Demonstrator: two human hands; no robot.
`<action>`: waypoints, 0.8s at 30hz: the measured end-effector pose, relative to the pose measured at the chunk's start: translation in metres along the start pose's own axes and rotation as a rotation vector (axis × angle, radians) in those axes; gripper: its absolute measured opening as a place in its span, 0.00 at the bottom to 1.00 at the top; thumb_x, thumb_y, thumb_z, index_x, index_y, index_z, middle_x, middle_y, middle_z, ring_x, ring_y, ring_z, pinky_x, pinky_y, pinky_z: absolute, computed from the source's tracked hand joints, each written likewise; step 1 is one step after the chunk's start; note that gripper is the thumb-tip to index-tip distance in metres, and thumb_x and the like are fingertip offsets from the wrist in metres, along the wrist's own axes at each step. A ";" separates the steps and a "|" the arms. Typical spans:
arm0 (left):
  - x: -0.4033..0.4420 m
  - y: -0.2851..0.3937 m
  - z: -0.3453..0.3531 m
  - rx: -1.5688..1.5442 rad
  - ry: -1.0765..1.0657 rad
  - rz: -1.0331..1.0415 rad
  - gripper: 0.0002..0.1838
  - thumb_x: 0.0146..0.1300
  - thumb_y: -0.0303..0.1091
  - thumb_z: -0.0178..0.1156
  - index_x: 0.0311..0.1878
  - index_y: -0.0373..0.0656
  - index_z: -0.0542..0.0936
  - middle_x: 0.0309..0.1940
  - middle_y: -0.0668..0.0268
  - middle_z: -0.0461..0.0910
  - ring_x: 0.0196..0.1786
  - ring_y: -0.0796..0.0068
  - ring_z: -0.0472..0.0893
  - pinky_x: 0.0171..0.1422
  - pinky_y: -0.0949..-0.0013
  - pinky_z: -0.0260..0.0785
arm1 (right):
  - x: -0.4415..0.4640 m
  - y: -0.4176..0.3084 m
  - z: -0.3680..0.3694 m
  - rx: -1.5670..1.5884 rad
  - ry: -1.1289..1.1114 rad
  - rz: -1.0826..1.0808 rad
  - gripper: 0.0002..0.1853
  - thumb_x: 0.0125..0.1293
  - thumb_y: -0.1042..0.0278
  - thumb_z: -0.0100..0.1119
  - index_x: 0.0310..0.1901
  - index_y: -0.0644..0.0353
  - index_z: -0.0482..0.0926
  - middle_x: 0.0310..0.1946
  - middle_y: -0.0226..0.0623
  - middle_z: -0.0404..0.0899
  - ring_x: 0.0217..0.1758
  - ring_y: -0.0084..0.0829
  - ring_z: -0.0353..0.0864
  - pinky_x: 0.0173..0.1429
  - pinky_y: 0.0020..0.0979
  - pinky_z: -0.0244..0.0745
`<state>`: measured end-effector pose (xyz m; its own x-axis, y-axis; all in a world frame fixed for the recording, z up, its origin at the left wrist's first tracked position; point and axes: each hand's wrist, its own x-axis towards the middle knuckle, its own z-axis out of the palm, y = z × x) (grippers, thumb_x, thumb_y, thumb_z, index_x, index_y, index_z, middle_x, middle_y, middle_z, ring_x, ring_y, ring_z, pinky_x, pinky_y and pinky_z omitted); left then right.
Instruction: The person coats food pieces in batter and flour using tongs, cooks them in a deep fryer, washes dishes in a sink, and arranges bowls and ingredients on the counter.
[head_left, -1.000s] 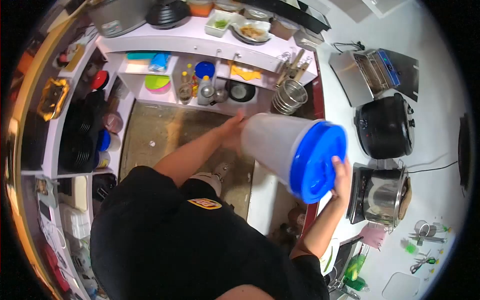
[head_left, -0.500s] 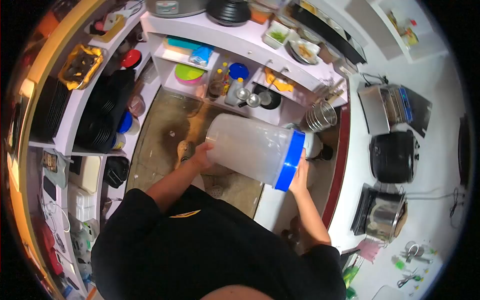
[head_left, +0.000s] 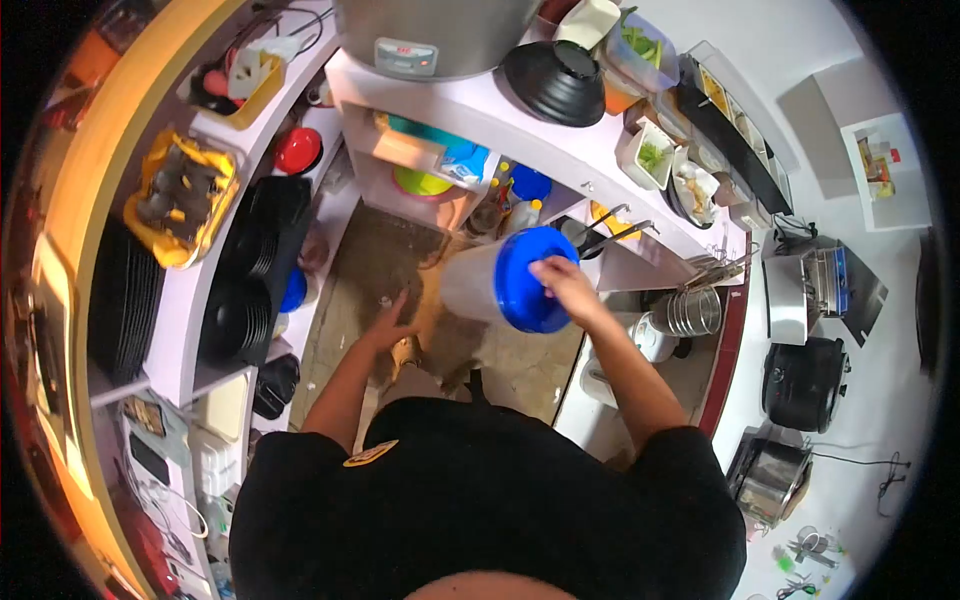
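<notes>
A cloudy, see-through plastic container (head_left: 470, 285) is in front of me over the floor, its blue lid (head_left: 522, 305) tilted up towards me. On the lid's face lies my right hand (head_left: 565, 285), fingers curled in and closed at its top; the exact grip is partly hidden. My left hand (head_left: 385, 328) is off the container, to its left, with fingers apart and nothing in it.
Left shelves hold black plates (head_left: 235, 320) and a yellow-lined tray (head_left: 182, 200). A large grey cooker (head_left: 435, 40) and a black bowl (head_left: 555, 85) stand on the far counter. On the right are stacked glasses (head_left: 690, 312), a black appliance (head_left: 805, 383) and a steel pot (head_left: 780, 475).
My left hand has let go of the container and moved left. My right hand has shifted from the container's side onto the lid, which now faces up more. The view has shifted.
</notes>
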<state>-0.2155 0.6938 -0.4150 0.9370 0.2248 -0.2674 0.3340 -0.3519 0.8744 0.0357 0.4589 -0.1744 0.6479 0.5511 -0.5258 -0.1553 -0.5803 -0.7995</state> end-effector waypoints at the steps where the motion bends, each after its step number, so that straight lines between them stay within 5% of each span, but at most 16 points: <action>1: -0.011 -0.045 -0.003 0.065 -0.071 -0.129 0.39 0.54 0.51 0.62 0.66 0.46 0.62 0.50 0.50 0.75 0.53 0.55 0.75 0.60 0.61 0.64 | 0.028 0.013 0.009 -0.265 0.149 -0.087 0.28 0.50 0.45 0.66 0.41 0.64 0.75 0.33 0.40 0.78 0.37 0.38 0.77 0.42 0.38 0.71; 2: -0.031 -0.078 -0.008 0.539 -0.249 -0.255 0.27 0.54 0.54 0.58 0.54 0.49 0.75 0.39 0.54 0.80 0.44 0.58 0.79 0.54 0.61 0.68 | 0.063 0.032 0.013 -0.526 0.304 -0.177 0.29 0.44 0.46 0.71 0.38 0.64 0.75 0.33 0.43 0.78 0.37 0.43 0.77 0.42 0.41 0.71; 4: -0.094 -0.108 -0.032 0.629 -0.269 -0.092 0.16 0.58 0.47 0.52 0.25 0.47 0.80 0.26 0.63 0.81 0.29 0.67 0.80 0.35 0.61 0.70 | 0.131 0.065 -0.001 -0.553 0.392 -0.183 0.32 0.40 0.49 0.74 0.41 0.66 0.75 0.36 0.45 0.78 0.41 0.44 0.77 0.46 0.39 0.70; 7: -0.190 -0.118 -0.058 -0.015 -0.104 -0.499 0.18 0.57 0.46 0.51 0.20 0.45 0.80 0.18 0.63 0.79 0.19 0.63 0.77 0.28 0.60 0.69 | 0.217 0.100 -0.023 -0.576 0.572 -0.109 0.35 0.37 0.56 0.76 0.46 0.68 0.74 0.44 0.52 0.76 0.51 0.48 0.74 0.54 0.41 0.68; 8: -0.208 -0.081 -0.069 0.633 -0.252 -0.606 0.20 0.57 0.49 0.50 0.21 0.46 0.81 0.18 0.64 0.79 0.20 0.63 0.77 0.29 0.59 0.70 | 0.241 0.119 -0.028 -0.545 0.631 -0.146 0.34 0.38 0.57 0.74 0.46 0.68 0.74 0.45 0.53 0.76 0.52 0.48 0.72 0.56 0.42 0.66; 10: -0.192 -0.042 -0.083 0.520 -0.150 -0.812 0.18 0.57 0.47 0.51 0.23 0.46 0.81 0.19 0.63 0.79 0.22 0.63 0.78 0.30 0.59 0.70 | 0.295 0.154 -0.039 -0.529 0.866 -0.490 0.28 0.43 0.62 0.71 0.46 0.68 0.74 0.46 0.56 0.74 0.53 0.53 0.69 0.59 0.45 0.62; 11: -0.174 -0.026 -0.089 0.401 -0.064 -0.901 0.17 0.57 0.46 0.51 0.24 0.45 0.80 0.20 0.63 0.79 0.22 0.63 0.78 0.31 0.59 0.69 | 0.334 0.183 -0.044 -0.439 0.728 -0.423 0.25 0.49 0.59 0.65 0.47 0.65 0.72 0.49 0.53 0.72 0.56 0.54 0.66 0.62 0.46 0.58; 12: -0.153 -0.014 -0.093 0.309 -0.002 -0.956 0.16 0.57 0.46 0.51 0.25 0.45 0.80 0.21 0.62 0.79 0.23 0.63 0.78 0.31 0.60 0.69 | 0.366 0.191 -0.036 -0.125 0.880 -0.397 0.20 0.58 0.53 0.58 0.43 0.61 0.73 0.43 0.46 0.75 0.49 0.46 0.71 0.56 0.43 0.64; 16: -0.083 0.030 -0.101 0.193 0.107 -1.060 0.13 0.57 0.42 0.53 0.29 0.44 0.79 0.24 0.61 0.79 0.27 0.62 0.78 0.34 0.60 0.69 | 0.454 0.212 -0.063 -0.172 0.661 0.198 0.20 0.59 0.52 0.57 0.43 0.60 0.73 0.41 0.44 0.75 0.47 0.44 0.71 0.55 0.42 0.65; 24: 0.003 0.086 -0.113 0.244 0.123 -1.031 0.10 0.57 0.36 0.55 0.37 0.42 0.78 0.30 0.59 0.79 0.33 0.62 0.78 0.40 0.62 0.68 | 0.495 0.248 -0.081 -0.059 0.524 0.452 0.20 0.61 0.49 0.54 0.42 0.58 0.74 0.39 0.41 0.74 0.43 0.40 0.71 0.53 0.40 0.65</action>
<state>-0.1957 0.7672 -0.2944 0.1780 0.6033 -0.7774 0.9840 -0.1090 0.1407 0.3782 0.5389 -0.6093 0.8060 -0.1065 -0.5823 -0.4641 -0.7243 -0.5099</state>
